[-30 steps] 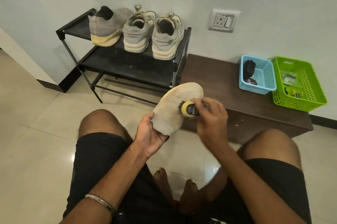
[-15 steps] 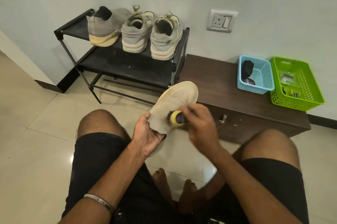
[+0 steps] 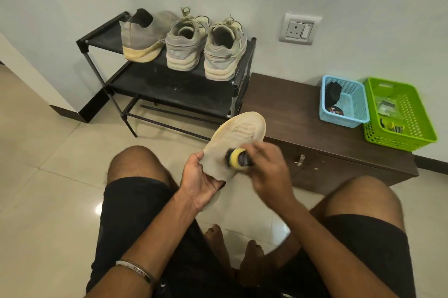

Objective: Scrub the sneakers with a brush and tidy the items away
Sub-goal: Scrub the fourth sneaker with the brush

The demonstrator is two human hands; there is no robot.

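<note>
Beige mesh sneaker (image 3: 232, 142) held mid-air between knees, toe pointing away | left hand (image 3: 201, 181) grips heel end | right hand (image 3: 264, 167) fingers curled round brush (image 3: 236, 157), bristles on upper, leftward of right hand

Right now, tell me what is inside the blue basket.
The blue basket holds a black bundled item and a dark round tin with a printed lid. Its near wall covers whatever lies low at the front.
</note>
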